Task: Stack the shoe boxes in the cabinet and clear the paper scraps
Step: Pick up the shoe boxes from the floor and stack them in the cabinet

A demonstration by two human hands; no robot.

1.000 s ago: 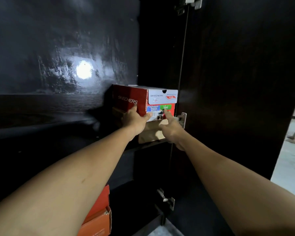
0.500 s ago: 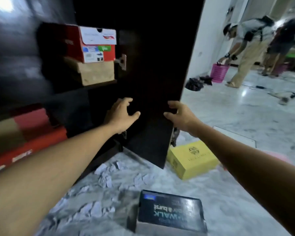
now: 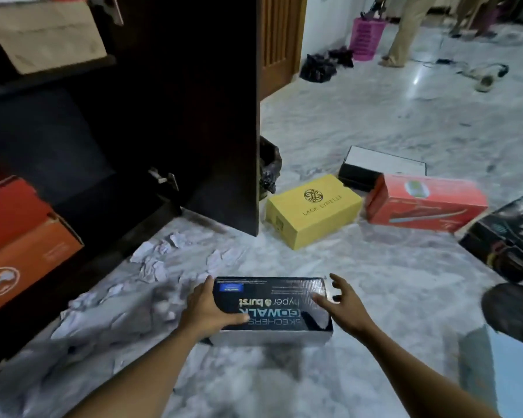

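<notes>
A black Skechers shoe box [image 3: 272, 303] lies flat on the marble floor in front of me. My left hand [image 3: 206, 312] grips its left end, thumb across the lid. My right hand [image 3: 341, 306] is at the right end with fingers spread, at most brushing the box. Torn white paper scraps [image 3: 151, 263] litter the floor left of the box, in front of the dark cabinet [image 3: 194, 116]. Inside the cabinet, orange-red boxes [image 3: 21, 242] are stacked low on the left and a brown box [image 3: 49, 34] sits on an upper shelf.
Beyond the black box lie a yellow box [image 3: 313, 209], a red box [image 3: 426, 202], a black-and-white box [image 3: 381, 164] and a dark box [image 3: 507, 236]. A black bag [image 3: 269, 167] sits by the cabinet door. A pink basket [image 3: 367, 37] and a person [image 3: 405, 31] are far back.
My hands left the red box on the upper shelf, dropped past the cabinet door and came down onto the black box on the floor. My view tilted downward.
</notes>
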